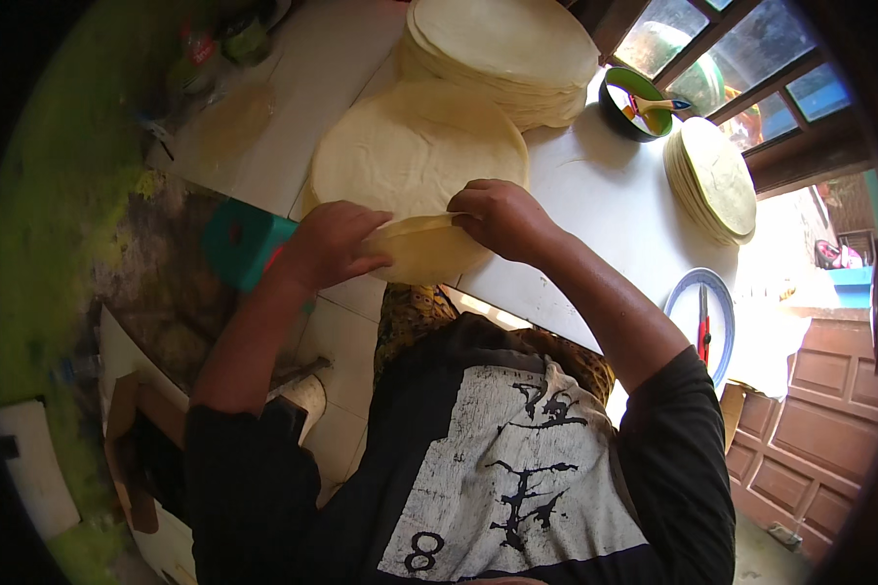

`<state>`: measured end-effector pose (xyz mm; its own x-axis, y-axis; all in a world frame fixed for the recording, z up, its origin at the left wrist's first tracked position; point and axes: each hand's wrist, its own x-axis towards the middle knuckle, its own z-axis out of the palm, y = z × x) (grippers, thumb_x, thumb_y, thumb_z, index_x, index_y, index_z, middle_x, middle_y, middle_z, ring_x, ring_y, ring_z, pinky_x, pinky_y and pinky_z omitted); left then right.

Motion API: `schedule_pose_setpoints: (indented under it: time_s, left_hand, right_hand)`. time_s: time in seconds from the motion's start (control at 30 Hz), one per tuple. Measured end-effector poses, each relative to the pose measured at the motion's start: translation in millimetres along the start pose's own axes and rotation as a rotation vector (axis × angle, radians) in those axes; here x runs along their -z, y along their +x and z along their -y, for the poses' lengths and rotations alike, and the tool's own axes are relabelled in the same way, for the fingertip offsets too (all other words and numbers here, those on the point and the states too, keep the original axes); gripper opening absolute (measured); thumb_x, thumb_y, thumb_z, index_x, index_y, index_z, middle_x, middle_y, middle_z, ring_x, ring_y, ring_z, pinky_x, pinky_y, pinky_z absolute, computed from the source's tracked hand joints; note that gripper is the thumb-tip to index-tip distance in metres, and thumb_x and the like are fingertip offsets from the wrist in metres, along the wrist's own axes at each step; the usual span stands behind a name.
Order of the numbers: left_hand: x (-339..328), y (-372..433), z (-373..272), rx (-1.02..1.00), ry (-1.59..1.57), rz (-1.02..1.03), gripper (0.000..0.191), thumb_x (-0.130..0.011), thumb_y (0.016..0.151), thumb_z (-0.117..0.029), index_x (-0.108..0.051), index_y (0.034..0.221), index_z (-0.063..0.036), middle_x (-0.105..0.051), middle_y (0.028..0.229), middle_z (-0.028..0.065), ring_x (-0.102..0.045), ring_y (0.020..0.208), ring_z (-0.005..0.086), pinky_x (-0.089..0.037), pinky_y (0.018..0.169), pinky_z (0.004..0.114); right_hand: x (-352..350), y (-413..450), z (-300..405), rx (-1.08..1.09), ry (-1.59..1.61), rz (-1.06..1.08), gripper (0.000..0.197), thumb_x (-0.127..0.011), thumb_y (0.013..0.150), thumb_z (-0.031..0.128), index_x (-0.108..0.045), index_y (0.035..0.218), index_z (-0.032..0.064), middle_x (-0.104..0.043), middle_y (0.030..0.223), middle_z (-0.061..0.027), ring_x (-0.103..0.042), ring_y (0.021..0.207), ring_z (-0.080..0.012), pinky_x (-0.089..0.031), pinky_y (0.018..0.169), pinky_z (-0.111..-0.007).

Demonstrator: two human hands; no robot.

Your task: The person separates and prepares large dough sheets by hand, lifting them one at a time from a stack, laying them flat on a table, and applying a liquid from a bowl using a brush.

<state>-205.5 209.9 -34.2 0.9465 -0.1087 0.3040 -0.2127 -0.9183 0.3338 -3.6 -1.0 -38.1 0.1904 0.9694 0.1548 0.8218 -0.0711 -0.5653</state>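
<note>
Before me lies a stack of thin round dough sheets (417,146) at the table's near edge. The near rim of its upper sheet (432,248) is lifted and hangs toward my lap. My left hand (336,241) grips this rim on the left side, thumb below and fingers above. On the right, my right hand (501,219) pinches the same rim between thumb and fingers. Behind stands a taller stack of round sheets (505,44), partly overlapped by the near one. Whether more than one sheet is lifted I cannot tell.
On the white table (556,212) are a dark bowl (622,121) with a brush (658,104) and a smaller stack of round sheets (717,179). A blue-rimmed plate (680,307) bears a red-handled cutter knife (704,329). A green plastic stool (241,241) stands left.
</note>
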Motion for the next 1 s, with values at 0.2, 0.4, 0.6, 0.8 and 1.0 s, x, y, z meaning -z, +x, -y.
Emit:
schedule_pose_setpoints:
  time_s: [0.2, 0.4, 0.6, 0.8, 1.0]
  left_hand:
    - [16, -9, 35, 0.217, 0.042, -0.003, 0.025, -0.074, 0.085, -0.023, -0.071, 0.103, -0.005, -0.069, 0.095, 0.0116, -0.066, 0.09, 0.0304, -0.052, 0.08, 0.041]
    - [93, 86, 52, 0.767, -0.31, 0.283, 0.034, -0.069, 0.093, -0.03, -0.07, 0.115, -0.0036, -0.071, 0.103, 0.0045, -0.064, 0.091, 0.0141, -0.052, 0.081, 0.034]
    - [117, 126, 62, 0.696, -0.461, -0.031, 0.035, -0.069, 0.093, -0.032, -0.072, 0.111, -0.0035, -0.069, 0.089, -0.0006, -0.06, 0.076, 0.0087, -0.051, 0.07, 0.027]
    - [141, 144, 49, 0.474, -0.403, -0.193, 0.039, -0.069, 0.094, -0.034, -0.07, 0.116, -0.002, -0.068, 0.09, -0.0016, -0.058, 0.076, 0.0067, -0.05, 0.072, 0.025]
    - [187, 173, -2, 0.235, -0.326, -0.088, 0.03, -0.064, 0.098, -0.028, -0.069, 0.116, -0.0048, -0.068, 0.097, -0.0028, -0.059, 0.085, 0.0048, -0.05, 0.076, 0.024]
  right_hand:
    - [30, 31, -7, -0.024, 0.023, 0.045, 0.015, -0.067, 0.087, 0.015, -0.071, 0.1, 0.0063, -0.069, 0.093, -0.0123, -0.066, 0.089, -0.0322, -0.052, 0.079, -0.041]
    - [82, 71, -14, -0.203, 0.039, -0.067, 0.022, -0.068, 0.091, 0.022, -0.071, 0.105, 0.0052, -0.072, 0.095, -0.0121, -0.068, 0.085, -0.0249, -0.053, 0.078, -0.035]
    - [124, 96, -19, -0.149, 0.036, -0.314, 0.025, -0.071, 0.09, 0.024, -0.072, 0.106, 0.0037, -0.073, 0.09, -0.0075, -0.067, 0.082, -0.0153, -0.053, 0.076, -0.031]
    - [166, 82, 5, -0.054, 0.11, -0.511, 0.025, -0.071, 0.089, 0.024, -0.073, 0.103, 0.0038, -0.073, 0.091, -0.012, -0.068, 0.08, -0.0206, -0.054, 0.074, -0.034]
    - [214, 45, 38, -0.109, 0.14, -0.563, 0.025, -0.072, 0.09, 0.018, -0.073, 0.111, 0.0066, -0.073, 0.096, -0.0046, -0.067, 0.09, -0.0117, -0.054, 0.083, -0.028]
